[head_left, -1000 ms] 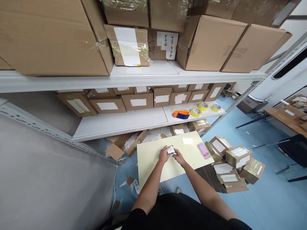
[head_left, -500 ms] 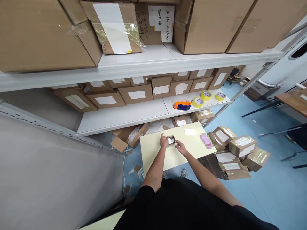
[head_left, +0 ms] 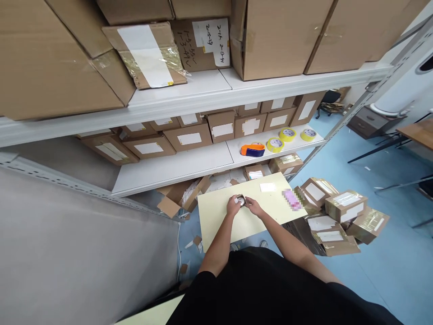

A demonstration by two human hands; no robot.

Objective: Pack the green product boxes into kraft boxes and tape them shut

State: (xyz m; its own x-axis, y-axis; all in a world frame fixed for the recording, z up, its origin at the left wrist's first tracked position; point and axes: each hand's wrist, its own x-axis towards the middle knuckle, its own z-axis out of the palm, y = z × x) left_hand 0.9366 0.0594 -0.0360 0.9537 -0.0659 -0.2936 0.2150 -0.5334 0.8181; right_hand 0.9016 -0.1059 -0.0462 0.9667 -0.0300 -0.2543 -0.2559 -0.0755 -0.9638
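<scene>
Pale yellow tabletop (head_left: 214,216) under 1 flat white piece (head_left: 268,187) and 1 pixelated pink item (head_left: 292,199)

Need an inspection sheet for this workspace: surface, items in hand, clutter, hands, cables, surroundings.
Surface: pale yellow tabletop, with a white card lying flat and a pixelated pink item near its right end.
Job's things: small dark-rimmed box, white showing inside; contents too small to identify.
Clutter: scraps on the floor at left; piled cartons at right.
Hands: left hand holds the box's left side; right hand at its right edge, grip unclear.
Cables: thin white cable on the floor by the wall.
Surroundings: shelving with boxes, yellow tape rolls and an orange-and-blue item.
</scene>
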